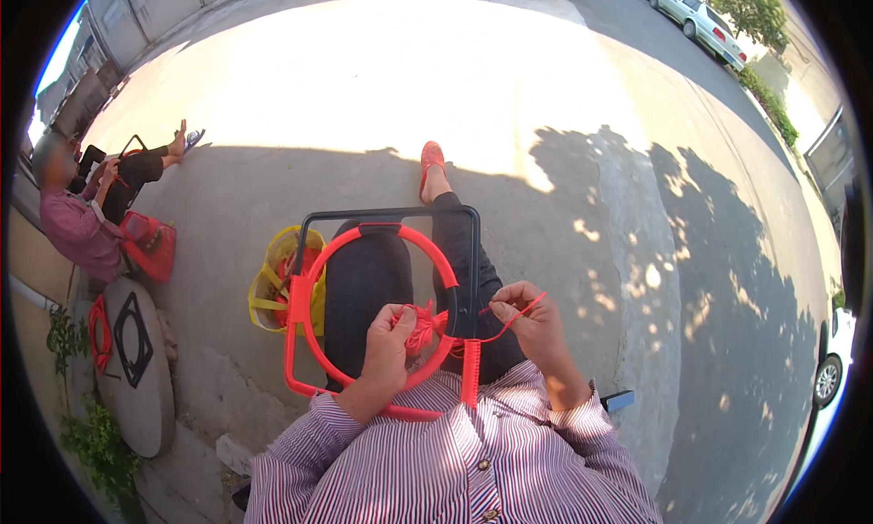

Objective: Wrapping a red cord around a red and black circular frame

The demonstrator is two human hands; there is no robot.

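Note:
A squarish frame (475, 251) with a round ring (317, 333) inside it rests over my lap. Red cord covers much of the ring and the frame's left and lower sides; the top stays black. Tight red coils (470, 371) run along the lower right upright. My left hand (386, 349) is closed on a bundle of red cord (424, 329) inside the ring. Just right of the frame, my right hand (532, 319) pinches a strand of that cord, which stretches to the frame's right side. A yellow bag (264, 317) holding red material stands by my left leg.
At the left another person (80, 213) sits with a dark frame in hand, beside a red bag (150, 248). A round slab (156, 401) carries a black frame (136, 340) and a red coil (100, 331). Green plants (98, 442) grow beside it. Cars (696, 19) stand along the road.

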